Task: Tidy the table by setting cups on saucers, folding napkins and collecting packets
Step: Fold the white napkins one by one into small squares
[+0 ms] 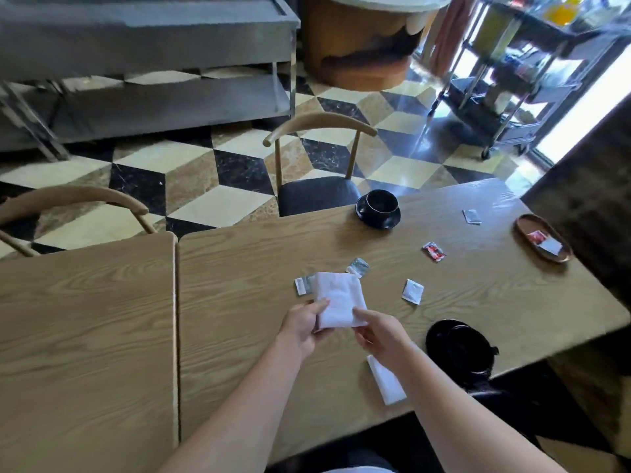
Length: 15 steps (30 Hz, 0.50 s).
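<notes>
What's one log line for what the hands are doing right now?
step: folding napkin | both hands: left hand, right hand hold white napkin | loose packets: on table

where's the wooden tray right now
In the head view, the wooden tray sits at the far right edge of the table, right of the red packet, and holds two packets.

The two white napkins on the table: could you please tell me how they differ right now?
The napkin in hand is gripped at its near edge by the left hand and right hand; the folded napkin lies untouched near the table's edge. The held one looks broad, the other narrow. Both are white.
</notes>
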Tool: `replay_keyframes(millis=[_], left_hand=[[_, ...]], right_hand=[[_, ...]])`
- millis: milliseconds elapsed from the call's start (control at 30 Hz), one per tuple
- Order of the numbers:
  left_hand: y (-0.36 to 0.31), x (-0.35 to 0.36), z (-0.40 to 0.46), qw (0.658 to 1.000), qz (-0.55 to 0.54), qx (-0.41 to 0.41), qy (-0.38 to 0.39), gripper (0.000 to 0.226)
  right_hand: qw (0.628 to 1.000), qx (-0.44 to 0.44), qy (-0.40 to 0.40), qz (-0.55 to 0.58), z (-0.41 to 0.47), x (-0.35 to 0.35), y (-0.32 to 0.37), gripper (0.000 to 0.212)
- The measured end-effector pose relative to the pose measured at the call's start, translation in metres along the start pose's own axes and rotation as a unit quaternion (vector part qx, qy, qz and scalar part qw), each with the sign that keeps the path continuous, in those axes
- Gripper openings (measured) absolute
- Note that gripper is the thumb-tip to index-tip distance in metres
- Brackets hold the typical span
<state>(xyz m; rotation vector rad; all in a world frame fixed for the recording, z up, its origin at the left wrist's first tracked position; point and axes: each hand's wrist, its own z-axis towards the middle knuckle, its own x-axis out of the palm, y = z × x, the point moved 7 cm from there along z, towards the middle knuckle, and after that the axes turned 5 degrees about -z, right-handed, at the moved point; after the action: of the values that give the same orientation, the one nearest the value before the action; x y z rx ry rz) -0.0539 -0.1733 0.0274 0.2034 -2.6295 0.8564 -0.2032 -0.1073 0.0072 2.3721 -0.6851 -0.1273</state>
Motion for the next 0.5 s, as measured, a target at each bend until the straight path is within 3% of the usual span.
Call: replay_keyframes(millis=[300,400,500], left_hand=[[-0.015,0.118,0.042,0.995,0.092,0.034,-0.02,0.017],[-0.02,0.177,0.071,0.993,0.117,0.032,0.001,0.026],[-0.018,0.234,0.103,0.992,0.122,0.006,0.034,0.019]], right_hand=[[0.991,-0.106,-0.072,-0.029,0.005,-0.102,0.105,0.004],[0.987,-0.117,-0.103,-0.025,0.031,-0.144,0.139,0.004],[0.986,-0.116,-0.117,0.006,0.071,-0.184,0.174,0.003]])
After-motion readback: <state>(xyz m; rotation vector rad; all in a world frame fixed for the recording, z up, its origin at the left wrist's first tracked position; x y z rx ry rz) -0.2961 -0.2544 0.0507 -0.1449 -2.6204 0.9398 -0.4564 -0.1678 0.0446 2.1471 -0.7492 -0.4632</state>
